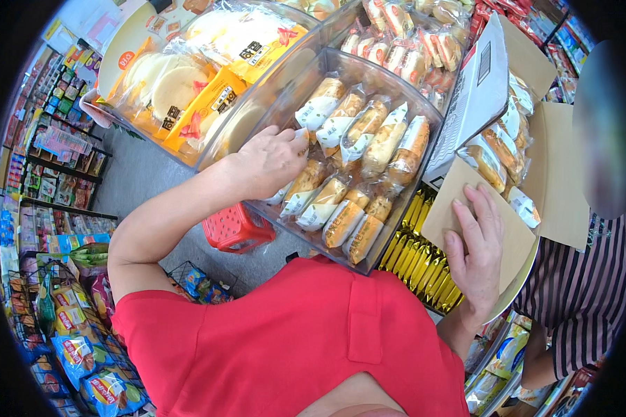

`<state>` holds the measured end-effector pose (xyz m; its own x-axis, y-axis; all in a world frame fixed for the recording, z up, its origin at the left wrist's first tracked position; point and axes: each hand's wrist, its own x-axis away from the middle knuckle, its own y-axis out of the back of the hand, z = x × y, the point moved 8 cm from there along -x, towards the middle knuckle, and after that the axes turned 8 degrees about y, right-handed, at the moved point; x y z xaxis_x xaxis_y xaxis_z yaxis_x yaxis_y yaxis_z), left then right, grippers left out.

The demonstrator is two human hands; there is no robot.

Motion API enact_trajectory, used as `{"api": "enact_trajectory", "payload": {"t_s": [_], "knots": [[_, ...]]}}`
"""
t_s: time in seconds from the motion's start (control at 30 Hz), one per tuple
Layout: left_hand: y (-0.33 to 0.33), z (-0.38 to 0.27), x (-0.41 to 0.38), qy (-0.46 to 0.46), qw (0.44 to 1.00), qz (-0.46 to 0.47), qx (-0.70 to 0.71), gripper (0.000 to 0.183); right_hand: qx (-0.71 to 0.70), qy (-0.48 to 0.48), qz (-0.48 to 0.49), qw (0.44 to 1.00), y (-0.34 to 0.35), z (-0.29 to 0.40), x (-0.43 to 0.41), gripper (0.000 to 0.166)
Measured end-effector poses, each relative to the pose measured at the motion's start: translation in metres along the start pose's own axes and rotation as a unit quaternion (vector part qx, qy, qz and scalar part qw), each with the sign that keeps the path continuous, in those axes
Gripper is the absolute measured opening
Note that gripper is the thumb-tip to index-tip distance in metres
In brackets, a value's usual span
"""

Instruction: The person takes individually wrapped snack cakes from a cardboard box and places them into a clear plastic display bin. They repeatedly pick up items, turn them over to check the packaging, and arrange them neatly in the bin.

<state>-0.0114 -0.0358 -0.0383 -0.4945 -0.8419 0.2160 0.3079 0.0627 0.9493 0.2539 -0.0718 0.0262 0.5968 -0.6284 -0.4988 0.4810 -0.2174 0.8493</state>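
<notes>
My left hand [274,159] reaches into a clear plastic bin [255,206], its fingers curled over a wrapped bread roll [303,139] at the left end of the front row. The fingertips and most of that roll are hidden under the hand. Beside it, more wrapped bread rolls [323,203] lie slanted in two rows. My right hand [477,240] rests with spread fingers on the cardboard flap [443,213] of an open carton [469,104]. Inside the carton are similar wrapped rolls [501,146].
Bags of round flat cakes [177,88] fill a bin at the left; small red-and-white packets [396,57] lie behind. Gold-wrapped packets [422,266] sit below the flap. A red plastic stool [237,227] stands on the floor. A person in a striped top [579,292] is close at the right.
</notes>
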Motion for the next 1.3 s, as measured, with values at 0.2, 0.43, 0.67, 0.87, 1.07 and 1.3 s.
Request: {"api": "enact_trajectory", "payload": {"t_s": [0.2, 0.43, 0.67, 0.87, 1.07, 1.3], "knots": [[-0.003, 0.0, 0.006, -0.001, 0.999, 0.041, -0.006, 0.045, -0.007, -0.01, 0.0, 1.0, 0.001, 0.0, -0.001, 0.039], [-0.016, -0.003, 0.002, 0.08, 0.996, 0.033, -0.025, 0.051, -0.013, -0.006, -0.001, 1.0, 0.001, -0.001, -0.001, 0.038], [-0.017, 0.003, 0.0, 0.101, 0.994, 0.035, 0.024, 0.044, -0.015, -0.01, 0.007, 1.0, 0.0, -0.001, 0.0, 0.04], [-0.011, 0.01, 0.001, 0.105, 0.991, -0.021, 0.075, 0.041, -0.006, -0.005, 0.014, 1.0, -0.001, 0.0, 0.0, 0.04], [0.004, 0.008, 0.003, 0.082, 0.985, -0.071, 0.133, 0.048, -0.026, -0.023, 0.026, 0.999, 0.0, -0.003, 0.001, 0.04], [0.015, 0.004, 0.003, 0.065, 0.98, -0.089, 0.163, 0.046, -0.015, -0.081, 0.075, 0.994, 0.019, -0.02, 0.016, 0.048]]}}
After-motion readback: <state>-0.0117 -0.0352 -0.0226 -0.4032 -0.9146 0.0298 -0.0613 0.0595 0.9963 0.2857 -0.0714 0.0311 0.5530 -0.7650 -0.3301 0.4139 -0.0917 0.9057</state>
